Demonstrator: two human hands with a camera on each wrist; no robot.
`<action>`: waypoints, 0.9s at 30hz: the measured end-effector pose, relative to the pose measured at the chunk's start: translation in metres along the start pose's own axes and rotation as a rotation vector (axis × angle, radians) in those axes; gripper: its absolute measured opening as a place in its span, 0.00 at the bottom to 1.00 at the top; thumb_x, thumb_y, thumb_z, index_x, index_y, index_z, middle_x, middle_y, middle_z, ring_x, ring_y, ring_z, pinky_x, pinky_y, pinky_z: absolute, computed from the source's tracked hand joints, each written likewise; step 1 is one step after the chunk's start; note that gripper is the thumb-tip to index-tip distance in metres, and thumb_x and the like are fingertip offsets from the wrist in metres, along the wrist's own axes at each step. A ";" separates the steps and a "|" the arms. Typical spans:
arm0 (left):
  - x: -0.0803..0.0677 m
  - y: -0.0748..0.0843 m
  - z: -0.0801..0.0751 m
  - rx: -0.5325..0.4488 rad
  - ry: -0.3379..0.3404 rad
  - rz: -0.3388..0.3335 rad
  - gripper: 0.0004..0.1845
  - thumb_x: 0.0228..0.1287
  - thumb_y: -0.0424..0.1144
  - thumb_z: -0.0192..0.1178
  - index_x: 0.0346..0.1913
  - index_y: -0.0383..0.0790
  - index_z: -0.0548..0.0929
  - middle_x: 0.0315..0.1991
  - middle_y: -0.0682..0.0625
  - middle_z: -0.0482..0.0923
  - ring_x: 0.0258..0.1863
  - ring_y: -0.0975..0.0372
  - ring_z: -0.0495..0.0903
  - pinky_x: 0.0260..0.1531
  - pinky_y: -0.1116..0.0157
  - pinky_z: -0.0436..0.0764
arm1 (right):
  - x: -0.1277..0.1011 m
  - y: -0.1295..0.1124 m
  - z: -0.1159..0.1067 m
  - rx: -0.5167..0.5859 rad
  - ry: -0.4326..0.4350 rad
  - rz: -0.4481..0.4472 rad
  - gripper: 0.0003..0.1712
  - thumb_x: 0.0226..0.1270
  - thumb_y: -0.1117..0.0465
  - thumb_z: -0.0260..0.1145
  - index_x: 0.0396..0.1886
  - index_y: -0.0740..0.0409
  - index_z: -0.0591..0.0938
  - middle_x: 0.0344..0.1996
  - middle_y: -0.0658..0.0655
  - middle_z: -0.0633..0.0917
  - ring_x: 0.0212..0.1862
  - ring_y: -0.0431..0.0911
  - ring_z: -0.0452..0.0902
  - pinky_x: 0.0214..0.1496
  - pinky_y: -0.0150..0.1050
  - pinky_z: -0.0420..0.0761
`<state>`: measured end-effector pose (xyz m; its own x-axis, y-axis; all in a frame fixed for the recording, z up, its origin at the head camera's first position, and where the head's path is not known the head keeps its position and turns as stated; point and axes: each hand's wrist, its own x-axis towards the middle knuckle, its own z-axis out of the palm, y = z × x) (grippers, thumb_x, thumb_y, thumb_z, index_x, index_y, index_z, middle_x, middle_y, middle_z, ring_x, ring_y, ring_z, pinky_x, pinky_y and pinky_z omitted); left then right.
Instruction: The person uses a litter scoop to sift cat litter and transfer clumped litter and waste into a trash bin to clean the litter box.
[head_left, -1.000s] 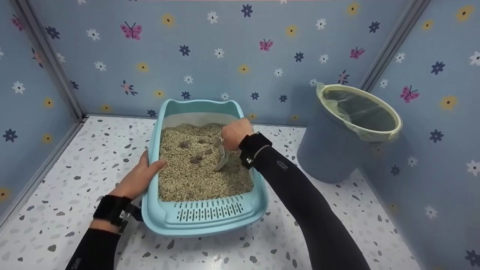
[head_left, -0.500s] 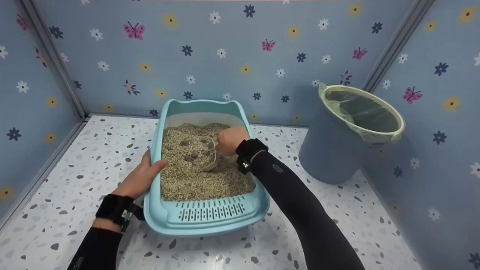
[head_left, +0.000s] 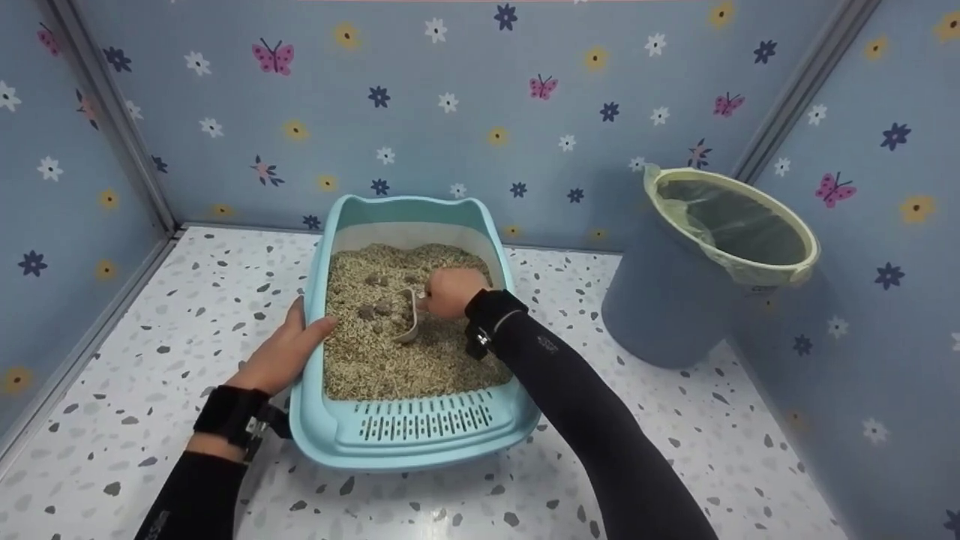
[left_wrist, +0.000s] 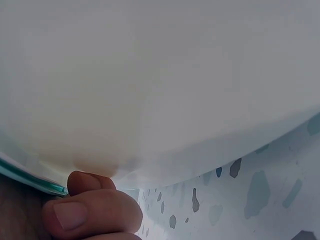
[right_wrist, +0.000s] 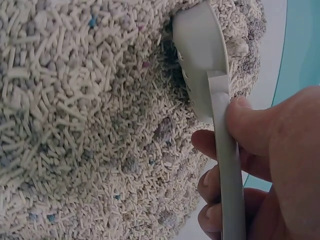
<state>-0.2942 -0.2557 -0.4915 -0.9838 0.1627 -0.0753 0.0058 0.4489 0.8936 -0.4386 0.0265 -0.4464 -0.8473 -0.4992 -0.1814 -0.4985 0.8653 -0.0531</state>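
Light-blue litter tray (head_left: 409, 442) on the speckled floor (head_left: 150, 352), near the back wall, grated step at the near end. Full of pale pellet litter (head_left: 375, 360), with a few grey-brown clumps (head_left: 373, 309) lying toward the far middle.

Right hand (head_left: 448, 291) over the litter at the tray's right edge, fingers and thumb curled round the handle of a pale grey scoop (head_left: 409, 324). Scoop blade dug into the pellets just right of the clumps, tilted on edge; in the right wrist view the blade (right_wrist: 200, 65) half buried, pellets heaped against it, thumb pressed on the flat handle.

Left hand (head_left: 281, 356) on the tray's left rim, thumb hooked over the edge onto the inner side, fingers wrapped under the outer wall; fingertips (left_wrist: 90, 212) curled against the pale underside in the left wrist view.

Blue bin (head_left: 660, 300) with a yellowish liner bag folded over its rim, in the right back corner of the floor, well apart from the tray. Flowered and butterflied blue walls (head_left: 450, 97) on three sides. Black sleeves and wrist straps on both arms; right forearm crossing the tray's near right corner.
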 end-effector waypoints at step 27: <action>0.002 -0.001 -0.002 0.005 -0.013 -0.011 0.58 0.85 0.72 0.45 0.90 0.43 0.21 0.89 0.24 0.36 0.85 0.29 0.51 0.82 0.31 0.53 | -0.012 -0.010 0.012 0.184 -0.005 -0.001 0.34 0.87 0.40 0.64 0.18 0.46 0.66 0.15 0.46 0.60 0.20 0.42 0.57 0.29 0.37 0.59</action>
<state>-0.2962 -0.2575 -0.4920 -0.9814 0.1692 -0.0909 -0.0041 0.4549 0.8906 -0.4212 0.0240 -0.4556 -0.8456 -0.5002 -0.1863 -0.4570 0.8588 -0.2315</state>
